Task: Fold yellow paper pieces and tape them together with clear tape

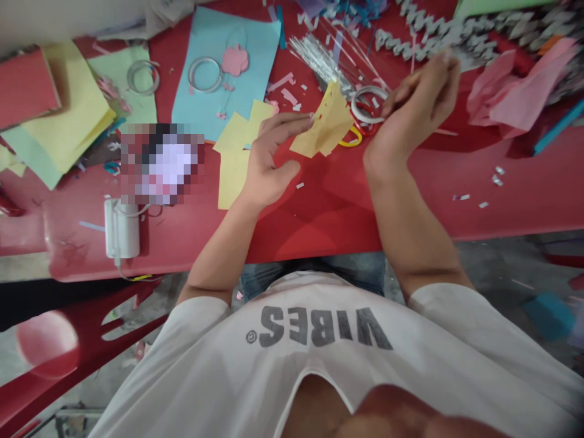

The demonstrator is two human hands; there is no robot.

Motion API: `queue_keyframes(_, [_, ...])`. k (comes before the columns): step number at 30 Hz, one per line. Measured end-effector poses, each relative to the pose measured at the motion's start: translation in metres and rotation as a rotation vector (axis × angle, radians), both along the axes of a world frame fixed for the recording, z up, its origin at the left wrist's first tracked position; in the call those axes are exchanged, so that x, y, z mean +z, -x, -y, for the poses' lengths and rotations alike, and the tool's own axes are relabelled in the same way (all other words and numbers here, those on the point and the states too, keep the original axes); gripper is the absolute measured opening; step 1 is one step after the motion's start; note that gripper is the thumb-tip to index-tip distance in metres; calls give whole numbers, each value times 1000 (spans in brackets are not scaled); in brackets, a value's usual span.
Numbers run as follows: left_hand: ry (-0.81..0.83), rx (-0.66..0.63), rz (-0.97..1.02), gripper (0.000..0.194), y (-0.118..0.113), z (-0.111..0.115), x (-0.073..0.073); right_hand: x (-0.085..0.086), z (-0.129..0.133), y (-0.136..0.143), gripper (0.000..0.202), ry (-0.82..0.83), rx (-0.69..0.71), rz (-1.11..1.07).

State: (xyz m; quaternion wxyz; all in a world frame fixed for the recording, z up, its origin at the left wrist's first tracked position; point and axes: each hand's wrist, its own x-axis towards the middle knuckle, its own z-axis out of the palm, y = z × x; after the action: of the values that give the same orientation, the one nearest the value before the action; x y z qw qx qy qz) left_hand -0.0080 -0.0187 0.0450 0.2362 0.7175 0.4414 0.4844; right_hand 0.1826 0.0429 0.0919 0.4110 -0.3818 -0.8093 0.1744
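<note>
My left hand (276, 155) has its fingers stretched toward a folded yellow paper piece (323, 125), the fingertips at its left edge. Beneath and beside that hand lies a flat yellow paper (233, 164). My right hand (417, 100) is raised over the table with its fingers curled; whether anything is between them is hidden. A roll of white tape (368, 104) sits beside its fingertips, on scissors with red and yellow handles (350, 137).
Blue paper (260, 55) bears a ring and a pink flower. A blurred phone (168, 164) and white power bank (122, 228) lie left. Silvery wires (314, 58) are behind; crumpled pink paper (520, 91) is right, on the red table (319, 225).
</note>
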Motion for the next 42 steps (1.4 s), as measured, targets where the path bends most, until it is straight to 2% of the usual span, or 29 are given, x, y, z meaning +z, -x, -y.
queue_keyframes(5, [4,11,-1,47,-1,0,0,-16,2,-7,21,-55,-20,-2])
queue_keyframes(9, [-1,7,-1,41,-1,3,2,-29,-3,-7,35,-110,-141,-308])
queue_keyframes(10, [-7,6,-9,39,-1,3,3,-29,-3,-6,42,-111,-129,-326])
queue_keyframes(14, [-56,25,-67,30,0,2,2,-22,8,-3,60,-143,-1,-22])
queue_keyframes(17, [-130,57,-58,25,0,0,1,-18,13,-5,49,-143,79,172])
queue_keyframes(19, [-156,67,-36,25,1,-2,1,-19,13,-6,39,-105,85,223])
queue_keyframes(25, [-113,80,-60,24,3,-1,7,-23,9,-9,20,-63,40,166])
queue_keyframes(30, [-58,83,-84,27,7,-1,6,-28,7,-9,15,-16,33,143])
queue_keyframes(36, [-22,69,-65,27,9,-2,1,-30,6,-7,12,-54,18,124])
queue_keyframes(42, [39,91,-42,29,4,4,10,-32,4,-7,16,-140,8,92])
